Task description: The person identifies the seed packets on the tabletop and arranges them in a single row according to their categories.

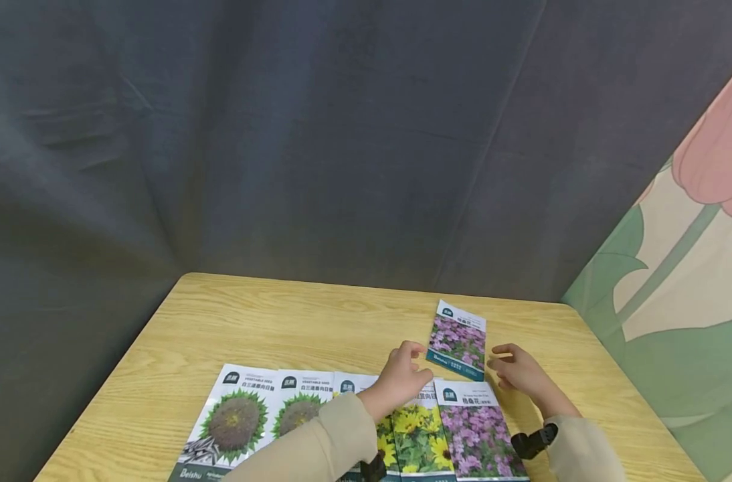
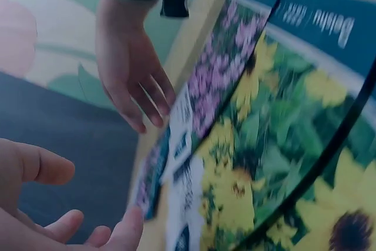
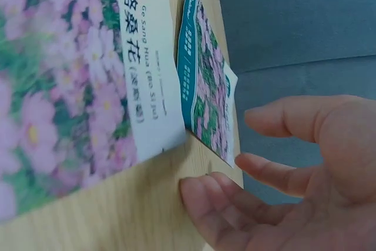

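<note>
A seed packet with pink-purple flowers (image 1: 458,340) lies at a slant on the wooden table, behind a row of other packets. Just left of its lower corner is my left hand (image 1: 400,378), above the row, fingers slightly bent and holding nothing. On the other side my right hand (image 1: 518,373) hovers beside its edge, fingers relaxed and apart from it in the right wrist view. A second pink-purple flower packet (image 1: 480,432) ends the row on the right. Next to it lies a yellow-flower packet (image 1: 423,438), overlapped by its neighbour in the left wrist view.
Farther left in the row are another yellow-flower packet (image 1: 385,445), partly under my left arm, and two sunflower packets, one at the left end (image 1: 233,422) and one beside it (image 1: 296,408). A dark curtain (image 1: 342,147) hangs behind the table (image 1: 269,321). A flower-patterned wall (image 1: 691,281) stands at right.
</note>
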Motion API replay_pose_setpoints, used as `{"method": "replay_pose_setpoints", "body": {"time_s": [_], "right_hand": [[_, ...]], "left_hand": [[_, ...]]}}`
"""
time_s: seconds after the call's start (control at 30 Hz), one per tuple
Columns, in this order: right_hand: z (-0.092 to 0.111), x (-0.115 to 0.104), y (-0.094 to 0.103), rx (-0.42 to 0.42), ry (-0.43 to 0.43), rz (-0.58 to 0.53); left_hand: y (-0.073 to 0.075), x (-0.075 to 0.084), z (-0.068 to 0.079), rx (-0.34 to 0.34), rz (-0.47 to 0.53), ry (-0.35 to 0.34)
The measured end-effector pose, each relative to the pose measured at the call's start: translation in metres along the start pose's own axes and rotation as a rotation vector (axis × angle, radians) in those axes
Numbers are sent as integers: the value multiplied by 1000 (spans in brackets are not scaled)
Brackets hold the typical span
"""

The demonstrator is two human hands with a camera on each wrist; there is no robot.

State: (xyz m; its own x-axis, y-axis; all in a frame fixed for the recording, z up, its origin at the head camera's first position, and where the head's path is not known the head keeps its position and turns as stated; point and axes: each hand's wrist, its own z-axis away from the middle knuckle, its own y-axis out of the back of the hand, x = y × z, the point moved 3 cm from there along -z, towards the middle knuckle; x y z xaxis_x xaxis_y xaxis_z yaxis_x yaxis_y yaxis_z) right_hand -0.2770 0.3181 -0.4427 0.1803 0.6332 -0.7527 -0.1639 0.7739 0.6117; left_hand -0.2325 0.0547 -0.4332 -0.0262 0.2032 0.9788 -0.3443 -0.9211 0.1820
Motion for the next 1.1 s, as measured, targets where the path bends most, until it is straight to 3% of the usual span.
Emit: {"method": "replay_pose_setpoints", "body": {"time_s": [0.2, 0.37, 0.73, 1.1], "right_hand": [[-12, -5, -1, 15, -41, 118], [-22, -6, -3, 15, -112, 190], [-38, -21, -16, -2, -201, 117], [-43, -31, -25, 50, -240, 59]], "left_hand": [[7, -14, -20, 38, 75, 105], [8, -19, -31, 49, 95, 129], [6, -17, -51, 37, 72, 194], [1, -18, -58, 53, 22, 149]]}}
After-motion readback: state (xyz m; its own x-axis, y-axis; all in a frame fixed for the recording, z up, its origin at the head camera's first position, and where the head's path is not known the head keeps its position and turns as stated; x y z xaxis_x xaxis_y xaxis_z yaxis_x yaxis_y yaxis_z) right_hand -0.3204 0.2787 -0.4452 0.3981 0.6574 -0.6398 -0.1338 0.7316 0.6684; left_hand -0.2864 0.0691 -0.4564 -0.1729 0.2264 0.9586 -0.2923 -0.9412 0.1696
